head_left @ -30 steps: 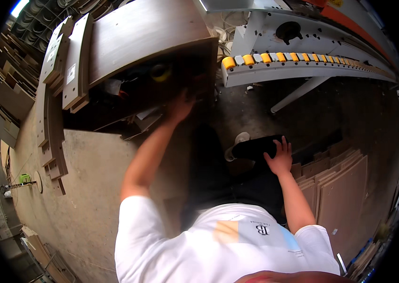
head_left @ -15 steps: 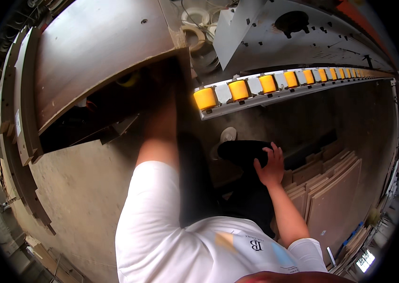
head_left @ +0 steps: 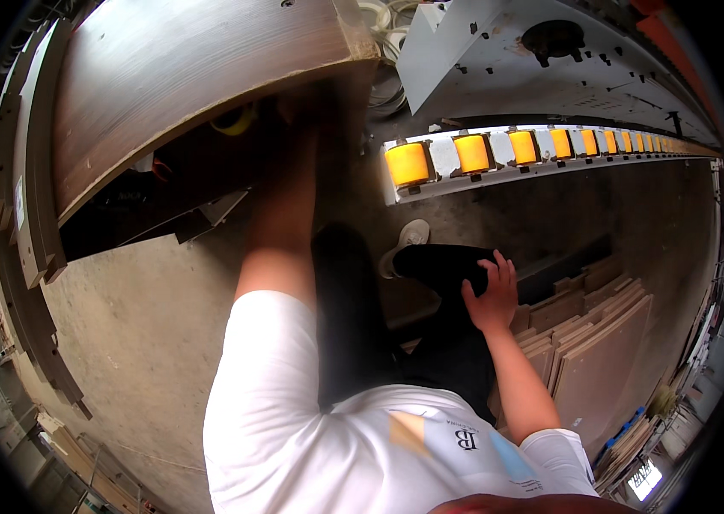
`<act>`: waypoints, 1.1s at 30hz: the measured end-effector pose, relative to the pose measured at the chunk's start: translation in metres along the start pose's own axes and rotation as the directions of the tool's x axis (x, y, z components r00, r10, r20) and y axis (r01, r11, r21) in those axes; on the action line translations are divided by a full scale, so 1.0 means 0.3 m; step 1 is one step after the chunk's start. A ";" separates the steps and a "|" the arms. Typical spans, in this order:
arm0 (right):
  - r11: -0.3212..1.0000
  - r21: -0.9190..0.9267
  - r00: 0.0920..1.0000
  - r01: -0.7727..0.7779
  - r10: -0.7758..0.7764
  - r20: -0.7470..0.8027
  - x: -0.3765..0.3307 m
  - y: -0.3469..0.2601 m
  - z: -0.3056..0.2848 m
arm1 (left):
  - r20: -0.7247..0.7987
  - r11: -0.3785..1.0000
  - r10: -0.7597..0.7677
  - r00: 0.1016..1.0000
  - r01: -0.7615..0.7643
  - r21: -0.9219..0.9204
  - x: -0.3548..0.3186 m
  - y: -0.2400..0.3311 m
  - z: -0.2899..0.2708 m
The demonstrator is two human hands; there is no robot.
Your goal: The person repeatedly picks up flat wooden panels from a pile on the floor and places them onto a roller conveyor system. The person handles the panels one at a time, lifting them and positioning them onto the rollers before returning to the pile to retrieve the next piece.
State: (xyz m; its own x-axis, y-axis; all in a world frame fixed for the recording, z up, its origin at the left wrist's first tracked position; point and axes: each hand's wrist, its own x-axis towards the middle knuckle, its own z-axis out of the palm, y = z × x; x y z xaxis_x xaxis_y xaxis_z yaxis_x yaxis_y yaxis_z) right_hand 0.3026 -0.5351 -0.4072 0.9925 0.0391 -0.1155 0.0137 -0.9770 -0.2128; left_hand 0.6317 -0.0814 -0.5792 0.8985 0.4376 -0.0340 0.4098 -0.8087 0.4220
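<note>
My left arm reaches into the dark open space under a brown wood-grain board top (head_left: 199,60). Deep in that shadow is my left hand (head_left: 297,107), near the inner right side; its fingers and anything in them are too dark to make out. Beside it, a yellow ring-shaped thing (head_left: 235,122) shows dimly. Further left inside lies a small red-and-white item (head_left: 159,170). Over my bent knee in dark trousers (head_left: 430,265), my right hand (head_left: 494,295) rests with fingers spread, holding nothing.
A rail of orange rollers (head_left: 473,154) runs off to the right beside a grey machine panel (head_left: 542,51). Brown boards (head_left: 606,343) lean in a stack at the right. More long boards (head_left: 32,171) stand at the left. Pale coils (head_left: 387,90) lie behind the board top.
The view has shifted slightly, so the board top sits further up and the roller rail further right. My left arm is still inside the dark space; my right hand stays at the knee.
</note>
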 end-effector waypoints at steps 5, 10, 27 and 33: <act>1.000 -0.025 1.000 -0.006 0.006 -0.009 -0.011 0.004 0.003 | 0.015 0.999 0.033 0.999 -0.032 -0.031 -0.008 -0.008 -0.017; 0.999 -0.032 0.999 0.023 -0.024 -0.022 0.000 -0.001 0.006 | 0.012 0.995 0.073 0.997 -0.073 -0.068 -0.021 -0.068 -0.037; 1.000 0.008 1.000 0.015 -0.015 -0.022 0.031 -0.026 -0.001 | -0.001 0.985 0.170 0.985 -0.170 -0.042 -0.309 -0.230 -0.085; 1.000 -0.013 1.000 0.003 -0.003 -0.029 0.049 -0.047 0.010 | -0.022 0.975 0.197 0.980 -0.194 0.109 -0.298 -0.205 -0.058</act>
State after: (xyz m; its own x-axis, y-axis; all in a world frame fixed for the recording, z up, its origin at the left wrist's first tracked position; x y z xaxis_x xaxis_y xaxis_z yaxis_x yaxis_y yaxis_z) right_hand 0.3166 -0.5202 -0.4090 0.9955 0.0364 -0.0870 0.0183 -0.9795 -0.2006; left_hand 0.5235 -0.0640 -0.5864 0.9579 0.2783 0.0701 0.2427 -0.9160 0.3195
